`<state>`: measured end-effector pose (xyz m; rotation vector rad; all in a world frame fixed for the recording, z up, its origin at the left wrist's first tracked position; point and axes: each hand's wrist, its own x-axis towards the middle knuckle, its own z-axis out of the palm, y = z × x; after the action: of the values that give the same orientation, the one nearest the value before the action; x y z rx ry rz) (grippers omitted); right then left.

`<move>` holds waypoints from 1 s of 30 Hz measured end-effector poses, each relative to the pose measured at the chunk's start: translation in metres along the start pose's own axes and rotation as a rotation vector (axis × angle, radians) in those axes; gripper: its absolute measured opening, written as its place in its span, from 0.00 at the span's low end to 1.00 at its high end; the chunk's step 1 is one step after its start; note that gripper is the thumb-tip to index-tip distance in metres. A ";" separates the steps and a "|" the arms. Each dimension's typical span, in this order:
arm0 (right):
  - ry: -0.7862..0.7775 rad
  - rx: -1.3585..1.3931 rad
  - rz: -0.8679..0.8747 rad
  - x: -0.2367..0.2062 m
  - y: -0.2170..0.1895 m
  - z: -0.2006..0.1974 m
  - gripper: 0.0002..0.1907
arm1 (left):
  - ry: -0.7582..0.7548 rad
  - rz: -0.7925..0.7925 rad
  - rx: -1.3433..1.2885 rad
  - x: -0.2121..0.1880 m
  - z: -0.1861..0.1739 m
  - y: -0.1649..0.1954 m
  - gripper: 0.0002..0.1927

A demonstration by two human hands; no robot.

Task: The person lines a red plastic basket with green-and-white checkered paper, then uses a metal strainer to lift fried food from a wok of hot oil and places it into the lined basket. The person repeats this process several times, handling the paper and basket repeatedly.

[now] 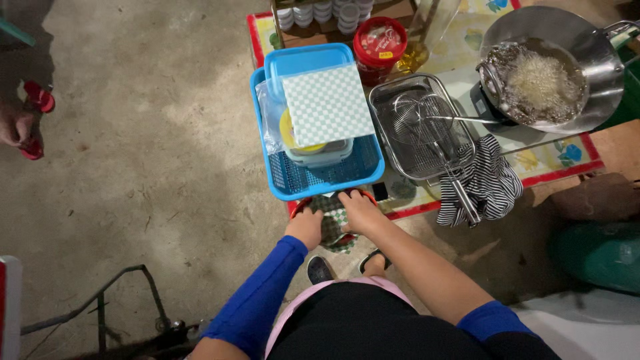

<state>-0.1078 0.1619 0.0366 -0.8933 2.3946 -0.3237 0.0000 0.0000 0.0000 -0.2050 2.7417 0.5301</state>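
Checked paper [331, 223] sits in a red basket [301, 202] at the counter [407, 208] edge, both hands on it: left hand [305, 227] curled at the rim, right hand [359, 210] fingers pressed flat. Blue crate [320, 177] overhangs just above; a bump could tip it. Wire tray [420, 127], striped cloth [487, 183] beside; bubbling wok [540, 73] farther right, a burn risk.

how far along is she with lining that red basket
Looks early. Both hands, left hand and right hand, are pressing a green checked paper into the red basket, so lining is in hand. Food is frying in the wok. The wire skimmer lies in its metal tray; no fried food appears in the basket.
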 end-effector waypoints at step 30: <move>0.310 0.128 -0.411 0.020 0.018 0.034 0.18 | 0.078 0.096 -0.058 0.006 0.014 0.029 0.18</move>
<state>-0.1103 0.1614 -0.0067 -1.3566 2.4094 -0.8158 -0.0072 0.0313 -0.0051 -0.1110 2.8253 0.6412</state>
